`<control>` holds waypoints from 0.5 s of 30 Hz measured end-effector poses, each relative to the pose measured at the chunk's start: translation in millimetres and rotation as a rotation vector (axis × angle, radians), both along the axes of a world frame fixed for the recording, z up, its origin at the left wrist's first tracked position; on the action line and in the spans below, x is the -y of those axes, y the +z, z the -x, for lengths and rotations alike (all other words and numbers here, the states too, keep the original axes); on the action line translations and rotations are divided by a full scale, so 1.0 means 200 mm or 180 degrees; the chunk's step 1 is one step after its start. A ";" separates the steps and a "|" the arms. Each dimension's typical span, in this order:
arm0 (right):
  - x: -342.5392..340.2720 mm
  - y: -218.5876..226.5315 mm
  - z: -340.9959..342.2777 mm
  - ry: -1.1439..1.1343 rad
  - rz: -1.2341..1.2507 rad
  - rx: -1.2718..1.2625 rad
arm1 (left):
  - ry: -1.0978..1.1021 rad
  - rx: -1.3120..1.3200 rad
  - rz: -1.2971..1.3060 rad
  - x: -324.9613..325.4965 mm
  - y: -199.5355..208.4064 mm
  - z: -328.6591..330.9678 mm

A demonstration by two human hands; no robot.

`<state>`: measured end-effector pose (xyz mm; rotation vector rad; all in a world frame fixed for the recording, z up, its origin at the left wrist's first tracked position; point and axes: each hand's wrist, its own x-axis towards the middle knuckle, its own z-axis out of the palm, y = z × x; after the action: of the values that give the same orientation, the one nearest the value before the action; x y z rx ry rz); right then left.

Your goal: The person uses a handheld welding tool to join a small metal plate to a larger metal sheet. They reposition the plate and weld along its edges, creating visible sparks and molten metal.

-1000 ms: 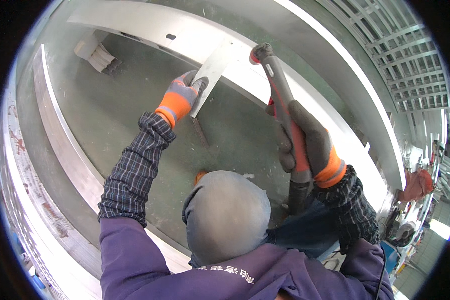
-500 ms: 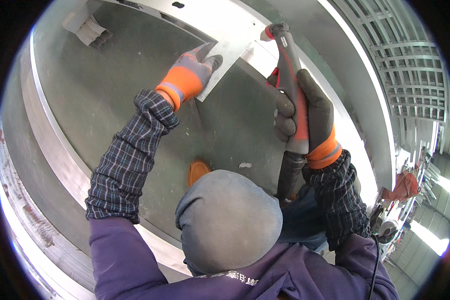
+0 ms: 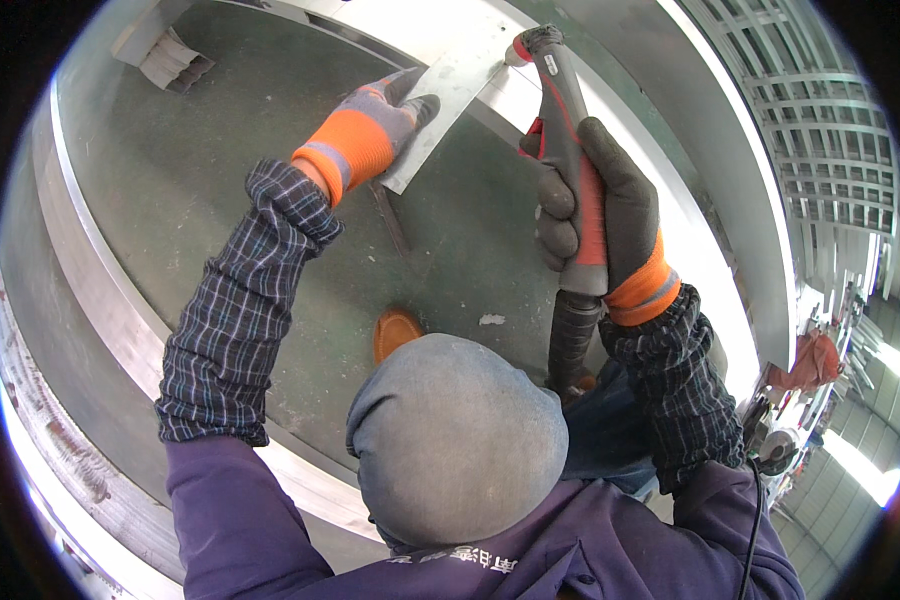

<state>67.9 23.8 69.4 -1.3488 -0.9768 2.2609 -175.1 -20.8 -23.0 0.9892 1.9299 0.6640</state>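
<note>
Over the floor (image 3: pixel 470 260), my left hand (image 3: pixel 365 130) is pinching a plate (image 3: pixel 457 98) at twelve o'clock; my right hand (image 3: pixel 625 200), gripping a torch (image 3: pixel 588 215), is bringing them nearly together.

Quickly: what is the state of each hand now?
Left hand: closed, holding the flat metal strip.
Right hand: closed around the red-and-grey handheld tool.

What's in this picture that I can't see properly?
In the head view:
- Some fingers of the left hand: hidden behind the hand itself and perhaps the metal strip.
- The black hose's far end: hidden behind the knee.
- The white beam's far end: cut off by the top edge.
- Right-hand clutter: too small.
</note>
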 end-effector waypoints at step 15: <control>0.02 -0.03 0.01 0.0002 -0.0136 0.0072 | 0.0074 0.0245 -0.0529 -0.02 -0.19 0.05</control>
<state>66.0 19.4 62.8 -1.3592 -1.0271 2.2170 -184.4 -16.0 -60.3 1.0288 1.8443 0.8748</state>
